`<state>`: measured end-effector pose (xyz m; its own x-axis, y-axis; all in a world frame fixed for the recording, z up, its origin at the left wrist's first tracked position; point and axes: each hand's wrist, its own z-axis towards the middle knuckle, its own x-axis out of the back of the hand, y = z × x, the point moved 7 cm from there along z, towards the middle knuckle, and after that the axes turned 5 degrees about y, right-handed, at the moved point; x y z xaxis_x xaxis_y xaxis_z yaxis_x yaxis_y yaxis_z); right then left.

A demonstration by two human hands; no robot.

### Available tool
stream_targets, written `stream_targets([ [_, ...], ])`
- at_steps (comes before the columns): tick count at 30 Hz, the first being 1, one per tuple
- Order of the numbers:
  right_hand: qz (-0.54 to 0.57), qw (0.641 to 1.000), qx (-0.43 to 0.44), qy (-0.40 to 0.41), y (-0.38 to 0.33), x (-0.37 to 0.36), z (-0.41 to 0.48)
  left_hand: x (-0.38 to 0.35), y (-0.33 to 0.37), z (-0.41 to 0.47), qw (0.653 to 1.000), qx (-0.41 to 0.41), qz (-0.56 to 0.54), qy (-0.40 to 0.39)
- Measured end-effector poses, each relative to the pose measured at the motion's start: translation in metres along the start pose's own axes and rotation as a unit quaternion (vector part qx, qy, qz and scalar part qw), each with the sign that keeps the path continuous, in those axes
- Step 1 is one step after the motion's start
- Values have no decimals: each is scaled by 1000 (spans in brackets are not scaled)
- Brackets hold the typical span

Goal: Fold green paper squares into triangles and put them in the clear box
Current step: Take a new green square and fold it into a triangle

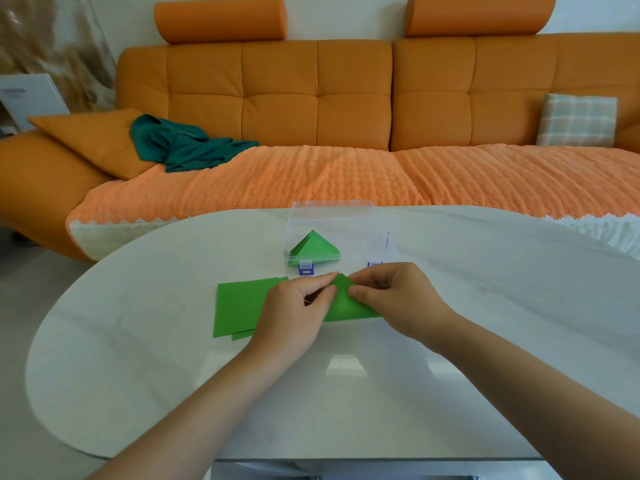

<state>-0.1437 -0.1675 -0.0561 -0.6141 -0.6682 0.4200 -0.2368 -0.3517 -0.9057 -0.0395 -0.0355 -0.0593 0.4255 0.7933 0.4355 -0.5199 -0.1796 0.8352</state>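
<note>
A folded green paper (346,303) lies on the white table (346,393), shaped as a triangle with its tip pointing away from me. My left hand (294,313) pinches its left side near the tip. My right hand (394,296) pinches its right side, thumb on the paper. A small stack of flat green squares (239,306) lies just left of my left hand. The clear box (337,233) stands open behind my hands, with folded green triangles (313,252) inside at its left.
The box has purple latches (306,269) on its near edge and its lid standing up at the back. An orange sofa (311,98) with a teal cloth (183,143) and a checked cushion (576,119) stands beyond the table. The table's curved edge runs at left.
</note>
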Motion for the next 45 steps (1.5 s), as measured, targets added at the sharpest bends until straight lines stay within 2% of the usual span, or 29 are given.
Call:
stream_targets([
  [5,-16,999,37,3,-3,0,0,-2,-3,0,1000,6,-15,4],
  [14,-182,970,158,29,-16,-8,-8,-6,-3,-2,999,16,-40,9],
  [22,-212,959,185,25,-19,-11,-10,-5,-3,-2,999,12,-43,11],
  [32,-107,993,51,24,-4,0,1,-11,-1,-2,999,-7,-32,-12],
  [38,-84,996,-7,-12,9,-3,6,-14,-7,0,996,21,29,-78],
  [40,-98,995,-25,-23,13,-6,7,-11,-8,-1,991,-4,100,-91],
  [42,-125,991,-36,-31,18,-8,8,-9,-3,-2,980,-68,156,-99],
  [45,-173,983,-39,-40,19,-11,10,-12,3,-7,970,-128,158,-131],
])
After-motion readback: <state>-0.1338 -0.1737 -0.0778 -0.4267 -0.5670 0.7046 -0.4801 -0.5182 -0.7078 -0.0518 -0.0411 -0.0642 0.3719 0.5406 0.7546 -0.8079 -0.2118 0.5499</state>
